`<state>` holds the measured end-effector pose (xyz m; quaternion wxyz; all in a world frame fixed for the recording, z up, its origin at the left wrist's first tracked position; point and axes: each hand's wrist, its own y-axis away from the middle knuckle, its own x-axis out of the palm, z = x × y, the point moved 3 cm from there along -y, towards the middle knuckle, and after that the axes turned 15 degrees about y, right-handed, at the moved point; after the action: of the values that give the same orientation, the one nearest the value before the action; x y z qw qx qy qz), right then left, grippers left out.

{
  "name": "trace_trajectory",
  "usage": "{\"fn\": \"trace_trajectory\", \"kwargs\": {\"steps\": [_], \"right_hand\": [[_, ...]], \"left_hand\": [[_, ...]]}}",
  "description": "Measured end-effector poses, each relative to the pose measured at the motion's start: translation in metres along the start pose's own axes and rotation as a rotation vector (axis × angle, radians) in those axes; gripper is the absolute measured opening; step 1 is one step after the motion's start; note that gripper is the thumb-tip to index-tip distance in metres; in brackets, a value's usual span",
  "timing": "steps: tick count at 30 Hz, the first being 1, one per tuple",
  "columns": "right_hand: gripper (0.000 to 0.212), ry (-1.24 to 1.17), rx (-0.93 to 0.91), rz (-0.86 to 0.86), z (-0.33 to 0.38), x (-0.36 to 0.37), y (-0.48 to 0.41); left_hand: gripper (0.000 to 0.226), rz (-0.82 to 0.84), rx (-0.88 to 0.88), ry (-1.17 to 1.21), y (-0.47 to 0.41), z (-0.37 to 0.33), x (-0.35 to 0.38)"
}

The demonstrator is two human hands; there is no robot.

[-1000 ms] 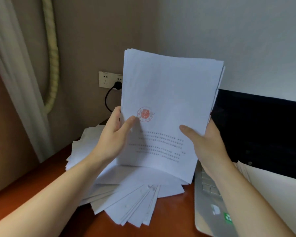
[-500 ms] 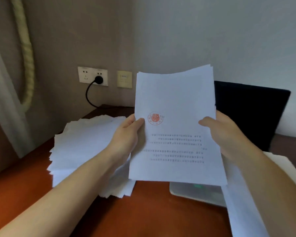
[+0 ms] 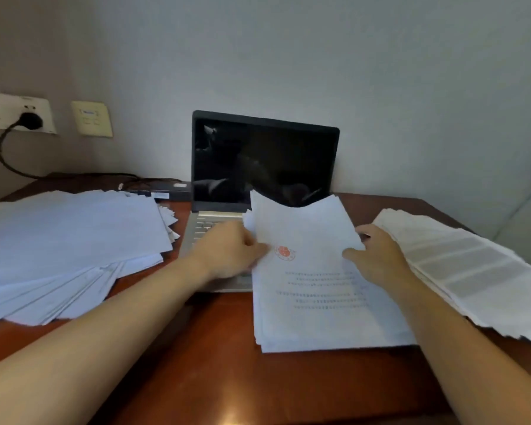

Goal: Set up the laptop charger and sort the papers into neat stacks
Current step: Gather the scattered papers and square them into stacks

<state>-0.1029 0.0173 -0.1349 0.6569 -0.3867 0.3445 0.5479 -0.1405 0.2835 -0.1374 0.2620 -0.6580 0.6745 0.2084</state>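
Both hands hold a paper sheaf (image 3: 316, 289) over the table (image 3: 221, 363).
Left hand (image 3: 227, 253) and right hand (image 3: 377, 256) fingers pinch its side edges beside the laptop (image 3: 258, 157).

Dim, soft light; motion blur on left hand (image 3: 227, 253); wide-angle bending at edges.

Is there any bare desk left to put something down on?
Yes: the desk shows bare wood in front, between the forearms, below the stamped stack, and a strip behind the right pile. Crowded: the fanned left pile, the laptop, and the charger cable in the back-left corner.
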Motion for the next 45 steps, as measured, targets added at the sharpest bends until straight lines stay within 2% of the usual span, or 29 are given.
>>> {"fn": "trace_trajectory", "kwargs": {"steps": [2, 4, 7, 12, 15, 18, 19, 21, 25, 28, 30, 32, 35, 37, 40, 43, 45], "right_hand": [[0.062, 0.189, -0.01, -0.008, -0.009, 0.001, 0.002], [0.065, 0.399, -0.056, -0.062, -0.006, -0.002, 0.004], [0.052, 0.488, -0.176, -0.123, 0.016, -0.002, 0.007], [0.032, 0.458, -0.43, -0.089, 0.08, 0.025, 0.022], [0.026, 0.426, -0.619, -0.103, 0.128, 0.048, 0.037], [0.03, 0.422, -0.785, -0.048, 0.178, 0.072, 0.054], [0.032, 0.421, -0.832, -0.025, 0.194, 0.079, 0.059], [0.032, 0.442, -0.926, 0.007, 0.222, 0.095, 0.068], [0.029, 0.531, -1.049, 0.027, 0.258, 0.126, 0.072], [0.027, 0.65, -1.029, -0.043, 0.272, 0.139, 0.066], [0.021, 0.657, -0.984, -0.084, 0.276, 0.141, 0.061], [0.024, 0.639, -0.953, -0.11, 0.278, 0.143, 0.055], [0.034, 0.611, -0.92, -0.15, 0.285, 0.149, 0.047], [0.037, 0.56, -0.904, -0.164, 0.289, 0.153, 0.043], [0.034, 0.509, -0.945, -0.108, 0.29, 0.162, 0.041], [0.038, 0.487, -1.043, 0.034, 0.289, 0.164, 0.046], [0.048, 0.464, -1.059, 0.101, 0.29, 0.162, 0.049]], "left_hand": [[0.043, -0.042, -0.004, -0.196, -0.003, -0.002, 0.005], [0.044, -0.081, -0.007, -0.242, -0.006, -0.001, 0.003], [0.04, -0.15, -0.008, -0.263, -0.009, 0.002, -0.013], [0.03, -0.2, -0.082, -0.396, -0.007, 0.028, -0.058], [0.043, -0.199, -0.158, -0.487, 0.003, 0.06, -0.094], [0.085, -0.044, -0.338, -0.54, 0.021, 0.098, -0.129], [0.091, 0.046, -0.387, -0.544, 0.027, 0.109, -0.139], [0.089, 0.162, -0.41, -0.544, 0.039, 0.128, -0.154], [0.062, 0.093, -0.275, -0.525, 0.047, 0.146, -0.171], [0.061, 0.063, -0.219, -0.48, 0.049, 0.156, -0.167], [0.057, 0.069, -0.172, -0.503, 0.048, 0.165, -0.163], [0.056, 0.051, -0.137, -0.408, 0.049, 0.171, -0.164], [0.054, -0.052, -0.173, -0.165, 0.049, 0.174, -0.176], [0.046, -0.171, -0.128, -0.177, 0.048, 0.176, -0.185], [0.047, -0.355, -0.014, -0.206, 0.048, 0.178, -0.196], [0.045, -0.453, 0.057, -0.198, 0.045, 0.183, -0.201], [0.027, -0.493, 0.097, -0.185, 0.044, 0.184, -0.201]]}}
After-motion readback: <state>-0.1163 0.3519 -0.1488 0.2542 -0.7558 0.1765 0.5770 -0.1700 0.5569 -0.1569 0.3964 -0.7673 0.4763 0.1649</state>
